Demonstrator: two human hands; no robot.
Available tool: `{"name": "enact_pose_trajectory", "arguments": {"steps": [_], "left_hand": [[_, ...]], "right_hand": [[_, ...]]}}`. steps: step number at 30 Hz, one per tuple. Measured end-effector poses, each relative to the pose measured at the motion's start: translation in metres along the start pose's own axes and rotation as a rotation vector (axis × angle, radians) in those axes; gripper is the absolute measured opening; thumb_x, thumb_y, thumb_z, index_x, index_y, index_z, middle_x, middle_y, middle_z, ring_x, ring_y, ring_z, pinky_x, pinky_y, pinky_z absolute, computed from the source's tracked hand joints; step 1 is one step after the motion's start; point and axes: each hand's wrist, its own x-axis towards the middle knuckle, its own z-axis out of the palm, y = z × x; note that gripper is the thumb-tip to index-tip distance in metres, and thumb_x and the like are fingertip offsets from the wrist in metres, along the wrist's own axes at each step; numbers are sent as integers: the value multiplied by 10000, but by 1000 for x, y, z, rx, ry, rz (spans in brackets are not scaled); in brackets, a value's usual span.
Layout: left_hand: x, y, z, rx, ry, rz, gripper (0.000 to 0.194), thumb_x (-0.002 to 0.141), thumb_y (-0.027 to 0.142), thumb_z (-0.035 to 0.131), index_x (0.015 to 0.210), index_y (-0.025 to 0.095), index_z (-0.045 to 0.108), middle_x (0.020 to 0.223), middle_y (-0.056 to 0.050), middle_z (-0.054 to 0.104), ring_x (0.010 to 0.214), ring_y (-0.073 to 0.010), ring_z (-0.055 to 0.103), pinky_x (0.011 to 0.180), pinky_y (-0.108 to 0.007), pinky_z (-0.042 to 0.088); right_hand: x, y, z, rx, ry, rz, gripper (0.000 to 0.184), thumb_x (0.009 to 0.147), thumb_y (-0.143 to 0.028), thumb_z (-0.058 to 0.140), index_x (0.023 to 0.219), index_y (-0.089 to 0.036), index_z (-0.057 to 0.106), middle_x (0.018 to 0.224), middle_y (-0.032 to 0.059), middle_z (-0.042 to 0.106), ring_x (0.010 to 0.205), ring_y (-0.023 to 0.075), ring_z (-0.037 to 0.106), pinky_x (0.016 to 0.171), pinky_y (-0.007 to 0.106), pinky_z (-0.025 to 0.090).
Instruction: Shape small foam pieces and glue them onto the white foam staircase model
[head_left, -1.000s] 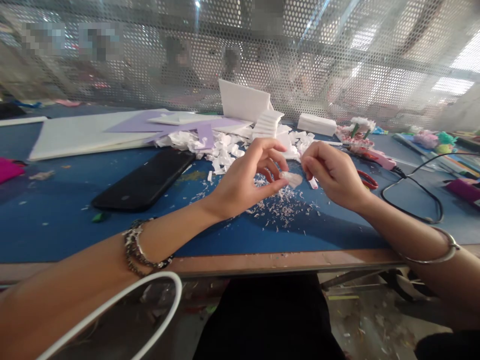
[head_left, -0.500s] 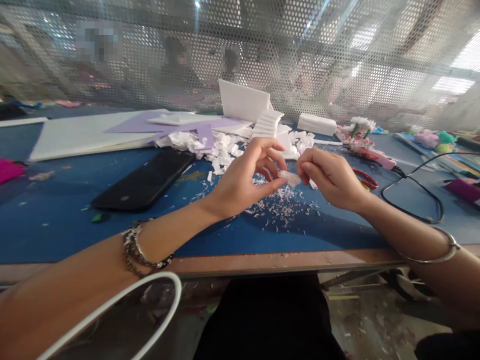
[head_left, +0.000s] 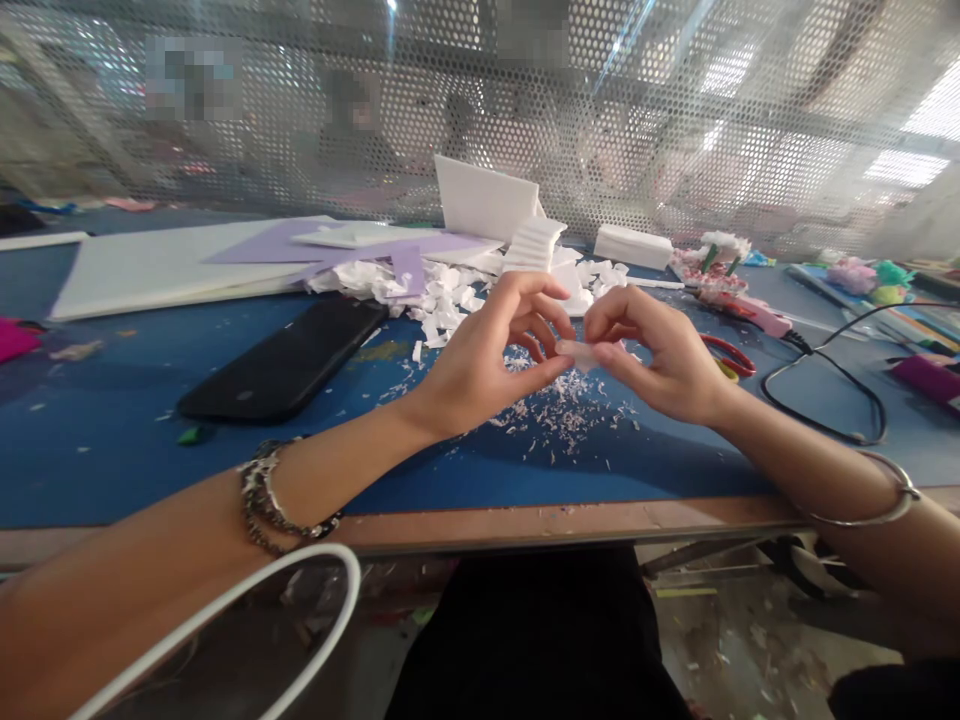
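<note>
A small whitish, translucent-looking piece (head_left: 576, 353) is held between my two hands above the blue table. My left hand (head_left: 495, 350) pinches its left end between thumb and fingertips, the other fingers curled. At its right end, my right hand (head_left: 660, 350) has the thumb against it, with the index finger bent just above. What the piece is made of I cannot make out. Below the hands lie fine white shavings (head_left: 559, 425). A heap of white foam scraps (head_left: 442, 305) sits just behind them.
A black phone (head_left: 289, 365) lies left of my hands. White foam sheets (head_left: 165, 265) and purple sheets are stacked behind it. On the right are red-handled scissors (head_left: 727, 355), a pink tool (head_left: 765, 315) and its black cable (head_left: 825, 435). Perforated metal (head_left: 420, 130) stands at the back.
My right hand's fingers have opened from a tight curl, and its thumb now lies along the piece's right end. The left hand keeps its pinch in nearly the same place.
</note>
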Motion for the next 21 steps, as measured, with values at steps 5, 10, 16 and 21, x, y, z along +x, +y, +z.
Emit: {"name": "enact_pose_trajectory", "arguments": {"steps": [5,10,16,21], "left_hand": [[-1,-3,2,-46,-17,68,486,709,101,631,1109,221,383,891,-10,547,741,-96,582,668,-237,521],[-1,-3,3,-32,-17,52,472,726,93,611,1117,216,378,895,-12,549,771,-102,579,670,-235,515],[-1,-3,4,16,-3,89,460,729,91,602,1120,203,388,925,-28,563,806,-122,582,678,-252,515],[-1,0,5,36,2,85,443,746,89,586,1113,227,381,920,-24,570,797,-123,580,678,-258,510]], "right_hand": [[1,-2,3,-56,-25,5,208,788,-341,568,830,-152,492,778,1,520,671,61,483,607,221,414],[0,-3,5,-34,7,46,177,803,-317,548,796,-153,483,745,-7,525,647,57,492,599,226,419],[0,-6,7,-18,41,76,164,790,-298,559,773,-153,485,731,-10,530,626,55,500,579,222,426],[0,-9,7,14,35,58,105,793,-230,537,751,-159,471,718,-16,516,623,48,493,580,203,445]]}}
